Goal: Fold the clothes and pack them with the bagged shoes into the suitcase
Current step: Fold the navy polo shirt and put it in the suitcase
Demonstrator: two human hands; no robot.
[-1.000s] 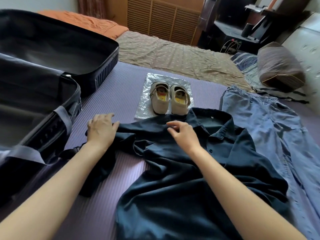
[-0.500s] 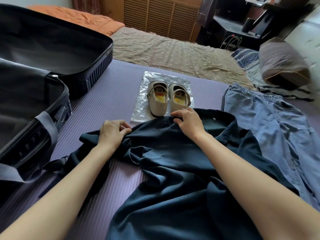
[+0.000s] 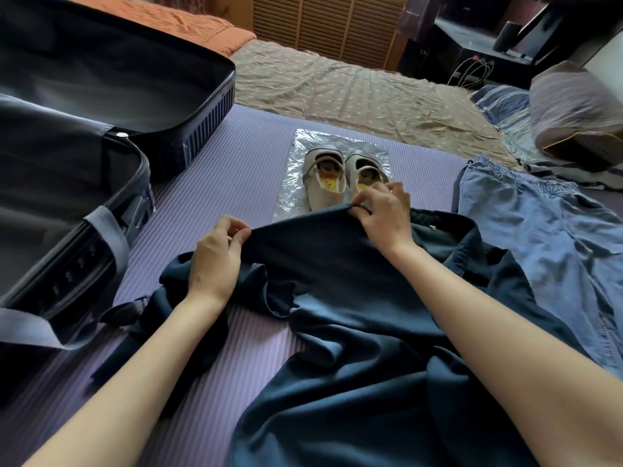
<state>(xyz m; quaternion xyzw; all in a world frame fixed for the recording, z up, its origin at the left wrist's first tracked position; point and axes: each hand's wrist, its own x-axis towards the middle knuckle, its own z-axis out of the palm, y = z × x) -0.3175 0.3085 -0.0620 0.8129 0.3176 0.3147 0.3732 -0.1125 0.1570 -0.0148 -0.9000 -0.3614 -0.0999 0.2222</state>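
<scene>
A dark navy shirt (image 3: 354,332) lies rumpled on the purple mat in front of me. My left hand (image 3: 215,261) pinches its top edge at the left, and my right hand (image 3: 384,217) pinches the same edge further right, so the cloth is stretched between them. Just beyond that edge a pair of small beige shoes (image 3: 340,183) stands on a clear plastic bag (image 3: 300,156); my right hand hides one shoe's heel. Light blue denim trousers (image 3: 553,237) lie flat at the right. The black suitcase (image 3: 111,183) sits wide open at the left.
The purple ribbed mat (image 3: 242,163) covers the near part of the bed. Beyond it lie a beige patterned sheet (image 3: 337,89) and an orange blanket (image 3: 188,21). A striped pillow (image 3: 573,106) rests at the far right. A grey suitcase strap (image 3: 104,237) hangs over the near shell.
Both hands have gone from resting on the shirt to pinching its top edge and have carried it away from me, up to the shoes. The cloth between them is now taut.
</scene>
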